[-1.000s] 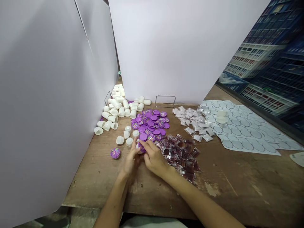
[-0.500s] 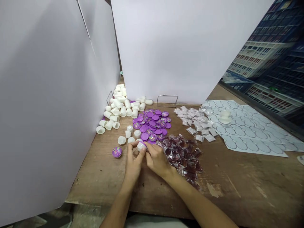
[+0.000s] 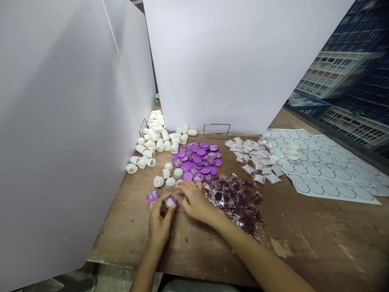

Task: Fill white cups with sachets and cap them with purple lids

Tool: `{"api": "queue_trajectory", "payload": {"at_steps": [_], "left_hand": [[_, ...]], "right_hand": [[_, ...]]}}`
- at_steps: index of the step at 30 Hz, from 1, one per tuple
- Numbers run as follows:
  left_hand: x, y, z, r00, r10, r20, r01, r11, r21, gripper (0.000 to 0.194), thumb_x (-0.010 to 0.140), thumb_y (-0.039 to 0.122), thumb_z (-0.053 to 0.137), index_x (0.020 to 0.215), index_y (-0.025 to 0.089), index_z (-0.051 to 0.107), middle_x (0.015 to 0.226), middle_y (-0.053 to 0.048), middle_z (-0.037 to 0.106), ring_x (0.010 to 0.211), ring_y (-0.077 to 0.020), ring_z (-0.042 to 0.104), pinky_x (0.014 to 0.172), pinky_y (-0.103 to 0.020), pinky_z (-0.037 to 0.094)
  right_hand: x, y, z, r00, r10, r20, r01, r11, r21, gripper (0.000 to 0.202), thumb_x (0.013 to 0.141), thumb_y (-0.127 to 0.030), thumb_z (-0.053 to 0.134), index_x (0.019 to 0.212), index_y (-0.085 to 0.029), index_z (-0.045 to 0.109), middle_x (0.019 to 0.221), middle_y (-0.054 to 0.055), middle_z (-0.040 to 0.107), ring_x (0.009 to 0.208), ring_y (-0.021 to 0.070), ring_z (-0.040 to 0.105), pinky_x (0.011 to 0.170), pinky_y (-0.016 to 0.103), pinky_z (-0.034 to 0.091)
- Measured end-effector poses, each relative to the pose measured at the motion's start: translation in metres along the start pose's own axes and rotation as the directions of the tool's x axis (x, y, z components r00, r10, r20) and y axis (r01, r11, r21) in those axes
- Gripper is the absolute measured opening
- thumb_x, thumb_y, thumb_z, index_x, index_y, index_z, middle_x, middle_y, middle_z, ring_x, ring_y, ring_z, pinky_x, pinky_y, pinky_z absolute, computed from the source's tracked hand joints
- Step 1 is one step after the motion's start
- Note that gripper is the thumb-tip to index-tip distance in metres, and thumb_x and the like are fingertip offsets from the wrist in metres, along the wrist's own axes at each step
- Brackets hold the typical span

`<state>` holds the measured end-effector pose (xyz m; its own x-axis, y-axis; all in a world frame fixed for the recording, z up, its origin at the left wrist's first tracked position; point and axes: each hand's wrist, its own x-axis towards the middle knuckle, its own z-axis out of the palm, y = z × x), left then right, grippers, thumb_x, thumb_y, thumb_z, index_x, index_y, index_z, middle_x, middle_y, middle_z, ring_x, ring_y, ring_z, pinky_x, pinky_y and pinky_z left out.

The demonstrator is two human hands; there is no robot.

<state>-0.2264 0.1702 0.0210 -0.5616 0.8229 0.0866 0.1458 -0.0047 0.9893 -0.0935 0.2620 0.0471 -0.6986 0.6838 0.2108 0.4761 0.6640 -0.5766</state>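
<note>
My left hand (image 3: 160,222) grips a small white cup with a purple lid (image 3: 172,201) between thumb and fingers, low over the wooden table. Just left of it lies another purple-lidded cup (image 3: 152,196). My right hand (image 3: 194,201) is open, palm down, its fingertips reaching to a white cup (image 3: 179,183) that they partly cover. Several more short white cups (image 3: 170,182) stand close by. Behind my right hand is a heap of purple lids (image 3: 197,159), some with printed pictures. Beside it lie dark red sachets (image 3: 234,198) in clear wrap.
Empty white cups (image 3: 152,142) are piled at the back left. White sachets (image 3: 255,156) lie at the back right, near paper sheets printed with circles (image 3: 322,178). White panels (image 3: 206,65) rise behind and at left. Stacked crates (image 3: 343,77) stand at far right.
My hands have separated. The left has brought the lidded cup down and left, close to the other lidded cup. My right hand has let go of it and moved to the white cups.
</note>
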Motion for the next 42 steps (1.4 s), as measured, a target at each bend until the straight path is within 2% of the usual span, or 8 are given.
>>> {"api": "queue_trajectory", "payload": {"at_steps": [5,9,13,17,22,27,33,42], "left_hand": [[-0.001,-0.016,-0.007,0.998,0.052,0.023,-0.056,0.98,0.192,0.023,0.073,0.029,0.076,0.093,0.022,0.068,0.107,-0.009,0.066,0.105,-0.0293,0.057,0.102,-0.045,0.037],[-0.003,-0.016,-0.001,0.955,0.296,0.022,-0.285,0.894,0.347,0.042,0.071,0.033,0.077,0.109,0.021,0.063,0.126,-0.013,0.057,0.122,-0.0342,0.048,0.109,-0.053,0.029],[-0.002,-0.004,0.015,0.908,0.374,0.19,-0.412,0.878,0.244,0.054,0.078,0.03,0.071,0.128,0.024,0.054,0.131,-0.012,0.057,0.123,-0.0307,0.05,0.107,-0.048,0.035],[0.002,0.018,0.038,0.963,0.241,0.125,-0.252,0.965,0.079,0.04,0.072,0.029,0.076,0.11,0.024,0.063,0.111,-0.009,0.065,0.11,-0.0277,0.058,0.097,-0.038,0.043],[0.0,0.035,0.063,0.954,-0.137,0.268,0.208,0.943,-0.258,0.043,0.066,0.029,0.08,0.102,0.023,0.058,0.106,-0.004,0.064,0.089,-0.0175,0.06,0.075,-0.027,0.048],[-0.005,0.03,0.081,0.836,-0.287,0.468,0.498,0.755,-0.426,0.043,0.067,0.03,0.077,0.102,0.019,0.054,0.076,0.004,0.054,0.063,-0.01,0.05,0.054,-0.02,0.04],[-0.007,0.023,0.088,0.865,-0.233,0.444,0.465,0.704,-0.537,0.039,0.077,0.049,0.069,0.097,0.019,0.053,0.073,0.004,0.055,0.056,-0.008,0.05,0.049,-0.019,0.038],[0.003,0.01,0.07,0.872,-0.342,0.351,0.476,0.765,-0.435,0.042,0.066,0.037,0.071,0.096,0.018,0.05,0.08,0.001,0.062,0.049,-0.0075,0.051,0.038,-0.018,0.035]], "right_hand": [[0.026,0.017,-0.003,0.993,0.103,-0.059,-0.112,0.98,-0.167,0.025,0.081,-0.014,0.057,0.106,-0.015,0.061,0.112,0.017,0.064,0.112,0.0323,0.049,0.095,0.051,0.037],[0.018,0.009,-0.001,0.952,0.286,-0.104,-0.249,0.929,0.272,0.021,0.08,-0.019,0.061,0.1,-0.016,0.061,0.1,0.009,0.066,0.094,0.0227,0.059,0.085,0.037,0.047],[0.008,0.007,-0.011,0.942,0.249,0.227,-0.337,0.703,0.627,0.031,0.095,-0.03,0.04,0.082,-0.017,0.065,0.075,0.002,0.067,0.065,0.0143,0.06,0.062,0.025,0.048],[-0.002,0.061,-0.06,0.781,0.604,-0.158,-0.595,0.797,0.107,0.034,0.096,-0.032,0.043,0.08,-0.018,0.069,0.07,0.003,0.068,0.061,0.0148,0.059,0.063,0.026,0.046],[-0.028,0.148,-0.12,0.639,0.623,-0.451,-0.722,0.688,-0.073,0.021,0.083,-0.004,0.047,0.089,-0.007,0.067,0.095,0.021,0.067,0.102,0.0288,0.056,0.094,0.044,0.034],[-0.038,0.127,-0.1,0.707,0.49,-0.511,-0.603,0.795,-0.072,0.018,0.084,-0.01,0.05,0.084,-0.014,0.068,0.094,0.014,0.067,0.097,0.0264,0.056,0.091,0.041,0.037],[-0.035,0.022,-0.035,0.95,-0.05,-0.308,0.089,0.989,0.115,0.025,0.087,-0.005,0.049,0.083,-0.02,0.069,0.08,0.005,0.068,0.083,0.0198,0.059,0.077,0.032,0.047],[-0.035,0.102,-0.067,0.835,0.469,-0.288,-0.543,0.787,-0.293,0.013,0.083,-0.007,0.057,0.087,-0.011,0.069,0.091,0.015,0.068,0.093,0.0272,0.061,0.082,0.035,0.044]]}}
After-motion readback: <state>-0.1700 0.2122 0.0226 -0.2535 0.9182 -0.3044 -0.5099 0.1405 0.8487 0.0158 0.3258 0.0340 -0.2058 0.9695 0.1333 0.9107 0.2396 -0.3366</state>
